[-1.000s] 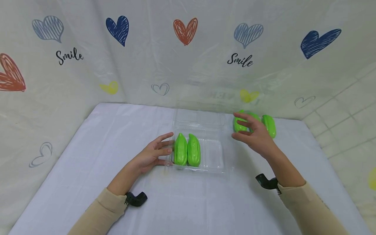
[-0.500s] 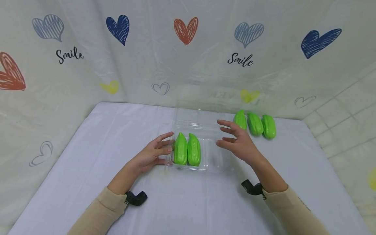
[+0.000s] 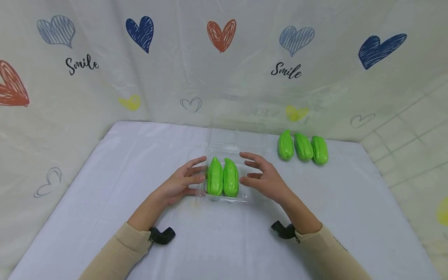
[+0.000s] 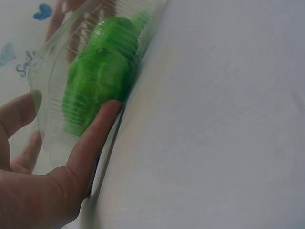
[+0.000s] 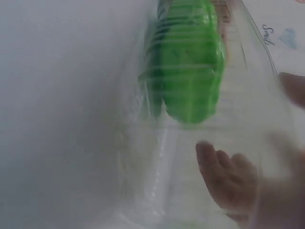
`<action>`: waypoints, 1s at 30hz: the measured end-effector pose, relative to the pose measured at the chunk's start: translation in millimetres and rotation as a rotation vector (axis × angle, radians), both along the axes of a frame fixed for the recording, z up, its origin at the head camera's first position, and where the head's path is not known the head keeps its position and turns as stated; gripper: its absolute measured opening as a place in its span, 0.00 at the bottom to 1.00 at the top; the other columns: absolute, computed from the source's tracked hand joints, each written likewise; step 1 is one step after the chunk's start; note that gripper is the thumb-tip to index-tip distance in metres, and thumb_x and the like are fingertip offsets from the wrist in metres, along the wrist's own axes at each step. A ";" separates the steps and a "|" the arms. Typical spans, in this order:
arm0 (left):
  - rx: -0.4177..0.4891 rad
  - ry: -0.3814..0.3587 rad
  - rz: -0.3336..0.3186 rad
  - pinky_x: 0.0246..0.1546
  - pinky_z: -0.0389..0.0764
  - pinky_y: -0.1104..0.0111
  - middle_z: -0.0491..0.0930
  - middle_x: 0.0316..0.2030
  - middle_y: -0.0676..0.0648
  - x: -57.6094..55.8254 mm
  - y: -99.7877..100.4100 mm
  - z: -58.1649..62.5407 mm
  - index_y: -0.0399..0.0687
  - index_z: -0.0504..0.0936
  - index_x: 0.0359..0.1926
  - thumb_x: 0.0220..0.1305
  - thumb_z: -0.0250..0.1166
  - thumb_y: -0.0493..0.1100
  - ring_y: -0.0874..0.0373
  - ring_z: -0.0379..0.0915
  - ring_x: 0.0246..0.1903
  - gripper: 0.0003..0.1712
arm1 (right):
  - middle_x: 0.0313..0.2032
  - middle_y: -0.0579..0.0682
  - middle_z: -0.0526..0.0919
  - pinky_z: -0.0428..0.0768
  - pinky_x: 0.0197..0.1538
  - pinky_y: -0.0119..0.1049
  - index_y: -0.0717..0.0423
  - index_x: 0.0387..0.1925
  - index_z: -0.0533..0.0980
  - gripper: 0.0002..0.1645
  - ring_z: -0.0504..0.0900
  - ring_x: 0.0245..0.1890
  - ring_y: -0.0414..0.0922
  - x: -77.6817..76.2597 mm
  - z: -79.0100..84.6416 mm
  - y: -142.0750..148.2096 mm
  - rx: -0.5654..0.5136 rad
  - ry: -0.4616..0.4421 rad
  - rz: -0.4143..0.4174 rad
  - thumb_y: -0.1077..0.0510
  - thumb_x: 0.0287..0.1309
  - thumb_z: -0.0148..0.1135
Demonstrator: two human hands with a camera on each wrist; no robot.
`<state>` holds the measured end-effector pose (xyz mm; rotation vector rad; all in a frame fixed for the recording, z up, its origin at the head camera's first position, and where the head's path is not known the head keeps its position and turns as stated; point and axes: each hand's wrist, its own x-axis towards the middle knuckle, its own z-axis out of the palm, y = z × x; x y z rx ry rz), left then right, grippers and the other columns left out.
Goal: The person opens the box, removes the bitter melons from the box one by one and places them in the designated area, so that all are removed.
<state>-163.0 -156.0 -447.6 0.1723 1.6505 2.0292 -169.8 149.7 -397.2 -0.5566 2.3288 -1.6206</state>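
Two green ridged, pointed toy vegetables (image 3: 223,177) lie side by side in the left half of a clear plastic clamshell box (image 3: 241,199), its lid (image 3: 238,140) folded back. At the box's left wall, my left hand (image 3: 180,182) rests with thumb and fingers extended. In the left wrist view its thumb (image 4: 97,136) lies along the clear wall, just outside a green vegetable (image 4: 97,81). My right hand (image 3: 264,179) is over the box's right half with loosely bent fingers, nothing in its grasp, fingertips close to the right-hand vegetable. Clear plastic covers part of the right wrist view.
Several more things stand about: a row of three matching green vegetables (image 3: 303,147) lies at the table's back right. The white cloth-covered table (image 3: 217,241) ends at a curtain (image 3: 168,70) printed with hearts. Black wrist devices sit at both sleeves.
My right hand has moved left and toward me, from the row of three vegetables to over the box, carrying nothing. The left hand, the box and the vegetables have stayed in place.
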 end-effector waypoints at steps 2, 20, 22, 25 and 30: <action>0.001 0.000 -0.001 0.49 0.83 0.50 0.53 0.76 0.42 0.6 0.0 0.8 0.59 0.52 0.78 0.70 0.61 0.37 0.38 0.54 0.72 0.42 | 0.72 0.43 0.63 0.75 0.63 0.57 0.37 0.70 0.66 0.42 0.64 0.71 0.58 1.9 -2.4 -4.8 0.008 -0.015 -0.004 0.58 0.56 0.72; -0.007 -0.006 -0.004 0.50 0.82 0.51 0.53 0.76 0.42 1.5 0.7 2.4 0.60 0.53 0.78 0.70 0.63 0.39 0.38 0.55 0.72 0.42 | 0.74 0.51 0.59 0.74 0.62 0.58 0.45 0.73 0.65 0.48 0.61 0.72 0.60 5.6 -15.3 -27.8 0.164 0.034 0.045 0.56 0.52 0.75; -0.006 -0.005 -0.006 0.50 0.82 0.51 0.53 0.76 0.42 1.5 0.7 2.1 0.60 0.53 0.78 0.70 0.63 0.39 0.38 0.55 0.72 0.42 | 0.75 0.54 0.58 0.75 0.61 0.57 0.45 0.73 0.64 0.48 0.61 0.72 0.60 5.4 -15.4 -28.3 0.169 0.032 0.057 0.56 0.52 0.75; -0.006 -0.008 -0.003 0.50 0.83 0.51 0.53 0.76 0.43 1.4 0.6 1.4 0.60 0.53 0.78 0.70 0.63 0.39 0.38 0.56 0.72 0.43 | 0.75 0.57 0.56 0.77 0.60 0.55 0.46 0.73 0.65 0.47 0.62 0.72 0.60 4.6 -15.3 -29.2 0.182 0.031 0.072 0.56 0.52 0.75; -0.004 -0.004 -0.002 0.50 0.82 0.50 0.54 0.76 0.42 1.0 0.5 0.6 0.60 0.53 0.78 0.70 0.63 0.39 0.38 0.57 0.71 0.43 | 0.75 0.58 0.56 0.79 0.57 0.52 0.50 0.72 0.65 0.46 0.65 0.70 0.59 2.9 -15.6 -30.5 0.195 0.031 0.090 0.58 0.52 0.75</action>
